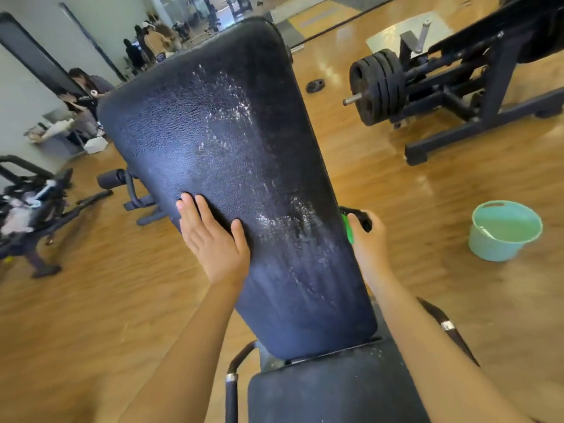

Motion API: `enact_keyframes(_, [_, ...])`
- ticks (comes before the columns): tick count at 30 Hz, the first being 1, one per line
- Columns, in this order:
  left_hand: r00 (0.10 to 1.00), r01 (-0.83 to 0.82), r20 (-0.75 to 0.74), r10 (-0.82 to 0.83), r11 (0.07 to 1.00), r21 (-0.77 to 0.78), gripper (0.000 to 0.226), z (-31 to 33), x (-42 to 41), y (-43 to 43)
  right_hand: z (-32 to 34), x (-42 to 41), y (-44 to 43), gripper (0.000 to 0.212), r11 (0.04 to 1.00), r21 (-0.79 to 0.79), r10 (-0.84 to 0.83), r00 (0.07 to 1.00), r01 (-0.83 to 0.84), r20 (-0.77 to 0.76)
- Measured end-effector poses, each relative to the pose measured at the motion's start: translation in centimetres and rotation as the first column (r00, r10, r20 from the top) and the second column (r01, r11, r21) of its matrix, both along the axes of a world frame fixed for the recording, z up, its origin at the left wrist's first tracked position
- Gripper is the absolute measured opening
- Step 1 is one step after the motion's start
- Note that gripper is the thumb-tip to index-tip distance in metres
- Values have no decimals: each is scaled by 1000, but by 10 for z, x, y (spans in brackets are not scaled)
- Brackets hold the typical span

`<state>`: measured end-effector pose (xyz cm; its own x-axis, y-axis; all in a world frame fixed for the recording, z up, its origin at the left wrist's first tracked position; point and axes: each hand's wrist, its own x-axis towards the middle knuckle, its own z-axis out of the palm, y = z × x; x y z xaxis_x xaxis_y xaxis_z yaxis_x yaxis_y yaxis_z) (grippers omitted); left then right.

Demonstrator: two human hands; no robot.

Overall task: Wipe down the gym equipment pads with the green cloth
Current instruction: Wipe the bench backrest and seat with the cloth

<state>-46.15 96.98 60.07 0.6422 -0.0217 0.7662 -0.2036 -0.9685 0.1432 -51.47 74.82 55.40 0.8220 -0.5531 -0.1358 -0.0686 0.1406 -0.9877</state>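
Your left hand [213, 239] lies flat on the back pad [229, 141], at its left edge in the middle of the frame. Its fingers [189, 212] are straight and close together, pointing up the pad, with the thumb spread out to the right; they grip nothing. Your right hand [367, 242] is at the pad's right edge, right of centre, with its fingers curled. It grips the cloth [348, 228], of which only a narrow bright green strip shows between the hand and the side of the pad. A black thing [361, 219] sits at the top of that same grip; you cannot tell what it is or whether it belongs to the bench.

The back pad is tilted up and runs from the lower centre to the top centre of the frame. Its black textured skin carries white flecks and streaks down the middle and right side, thick near your right hand. Below it, at the bottom centre, lies the seat pad [329, 392], parted from it by a thin gap and speckled white along its upper edge.

On the wooden floor [381, 178] at the right stands a pale green bucket [488, 248], well apart from the bench. At the upper right a stack of black plates [375, 87] hangs on a machine's bar. In the upper left several people [146, 44] are near the wall, small and blurred.
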Motion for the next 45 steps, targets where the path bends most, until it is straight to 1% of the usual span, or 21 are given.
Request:
enact_keyframes(3, [1000, 0, 7, 0, 1000, 4, 68, 1, 0, -1, 28, 15, -4, 11, 1000, 21, 20, 997, -22, 71])
enact_keyframes(5, [1000, -4, 5, 4, 1000, 7, 68, 2, 0, -2, 50, 28, -7, 15, 998, 42, 37, 987, -45, 156])
enact_keyframes(7, [1000, -12, 3, 12, 1000, 12, 68, 2, -1, -3, 64, 35, -10, 17, 997, 26, 67, 973, -75, 220])
enact_keyframes(9, [1000, -13, -7, 13, 1000, 9, 68, 3, -2, -3, 65, 36, -14, 11, 993, 18, 110, 960, -119, 258])
enact_keyframes(11, [1000, 0, -12, 0, 1000, 12, 68, 5, -4, -3, 50, 27, -17, 7, 988, 35, 140, 963, -152, 228])
enact_keyframes(14, [999, 34, -2, -34, 999, 5, 67, 7, -12, -1, 4, 8, -16, 7, 980, 94, 161, 979, -174, 126])
enact_keyframes(17, [1000, 1, 17, 1, 995, -104, 66, -8, -34, -5, -37, -16, -14, 10, 979, 139, 147, 989, -149, 28])
enact_keyframes(19, [999, -26, -34, 20, 982, -185, 67, -31, -51, -10, -59, -30, -12, 10, 977, 158, 148, 989, -144, -13])
enact_keyframes(20, [997, -32, -74, 18, 979, -200, 68, -44, -59, -14, -69, -35, -11, 10, 976, 166, 149, 988, -143, -26])
enact_keyframes(23, [984, -46, -180, 7, 977, -210, 71, -81, -77, -22, -94, -47, -10, 9, 975, 184, 135, 989, -122, -62])
enact_keyframes(26, [968, -72, -252, 14, 973, -221, 71, -110, -91, -26, -121, -59, -9, 8, 977, 191, 125, 984, -99, -127])
enact_keyframes(29, [944, -79, -330, 10, 978, -195, 73, -136, -107, -26, -156, -76, -10, 10, 981, 158, 148, 960, -113, -236])
enact_keyframes(32, [928, -77, -371, 25, 989, -127, 75, -152, -113, -23, -172, -86, -9, 20, 980, 169, 154, 939, -106, -307])
enact_keyframes(35, [920, -89, -388, 49, 992, -86, 78, -157, -112, -22, -162, -79, -9, 19, 984, 147, 140, 953, -103, -269])
enact_keyframes(38, [923, -85, -381, 51, 994, -72, 79, -157, -112, -21, -137, -65, -12, 8, 978, 174, 137, 983, -114, -123])
enact_keyframes(41, [926, -67, -377, 32, 995, -79, 80, -159, -112, -19, -131, -63, -16, 9, 973, 148, 185, 982, -178, -38])
enact_keyframes(43, [924, -61, -381, 22, 994, -91, 79, -158, -112, -19, -148, -72, -15, 10, 975, 146, 179, 980, -166, -84])
enact_keyframes(45, [923, -55, -384, 15, 994, -95, 79, -157, -113, -18, -174, -85, -13, 10, 977, 172, 157, 970, -125, -186])
